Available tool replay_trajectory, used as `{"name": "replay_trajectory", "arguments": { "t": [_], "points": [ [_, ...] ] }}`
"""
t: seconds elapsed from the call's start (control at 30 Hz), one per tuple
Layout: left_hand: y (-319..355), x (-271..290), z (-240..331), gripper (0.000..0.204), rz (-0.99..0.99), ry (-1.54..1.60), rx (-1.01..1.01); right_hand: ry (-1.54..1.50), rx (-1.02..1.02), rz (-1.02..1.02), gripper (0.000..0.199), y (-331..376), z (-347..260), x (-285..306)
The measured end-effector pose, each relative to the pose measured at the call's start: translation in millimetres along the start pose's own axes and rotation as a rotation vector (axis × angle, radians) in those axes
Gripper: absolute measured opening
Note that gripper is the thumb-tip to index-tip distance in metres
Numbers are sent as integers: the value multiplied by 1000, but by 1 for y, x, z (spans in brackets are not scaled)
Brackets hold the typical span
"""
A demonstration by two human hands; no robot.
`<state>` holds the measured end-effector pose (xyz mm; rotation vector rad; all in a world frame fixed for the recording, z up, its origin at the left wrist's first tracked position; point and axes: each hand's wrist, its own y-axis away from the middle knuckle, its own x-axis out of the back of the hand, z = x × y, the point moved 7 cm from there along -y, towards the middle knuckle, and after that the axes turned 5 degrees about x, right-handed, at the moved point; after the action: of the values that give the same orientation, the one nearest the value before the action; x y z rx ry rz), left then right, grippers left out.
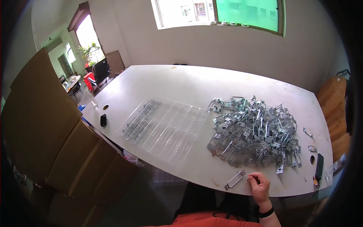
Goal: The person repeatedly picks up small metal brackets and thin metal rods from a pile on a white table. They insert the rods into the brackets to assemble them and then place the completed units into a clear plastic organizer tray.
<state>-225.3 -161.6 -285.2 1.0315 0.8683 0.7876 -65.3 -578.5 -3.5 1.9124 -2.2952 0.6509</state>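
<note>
Presently, a single metal bracket (234, 180) lies at the near table edge, just beside the right hand (260, 186), whose fingers are curled loosely, gripping nothing. The left hand is not seen. Only the left columns of the clear plastic tray (166, 130) are filled; a large bracket pile (255, 132) remains unsorted on the white table (181, 83).

Bright, lit by daylight from the window (219, 13) and the doorway (89, 36), both blown out. Soft glare on the white table (181, 83). Heavy fisheye bending and dark vignette at edges; slightly soft throughout.
</note>
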Motion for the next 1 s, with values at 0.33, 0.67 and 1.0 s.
{"name": "replay_trajectory", "arguments": {
  "t": [0.33, 0.67, 1.0],
  "points": [
    [1, -3, 26, 28, -8, 24, -19, -53, -59, 23, 5, -1, 1, -2],
    [5, -11, 30, 27, 7, 74, -12, 39, 34, 10, 6, 0, -4, 1],
    [14, -21, 22, 25, 40, 123, 11, 68, 94, 5, 4, 1, -9, 1]
  ]
}}
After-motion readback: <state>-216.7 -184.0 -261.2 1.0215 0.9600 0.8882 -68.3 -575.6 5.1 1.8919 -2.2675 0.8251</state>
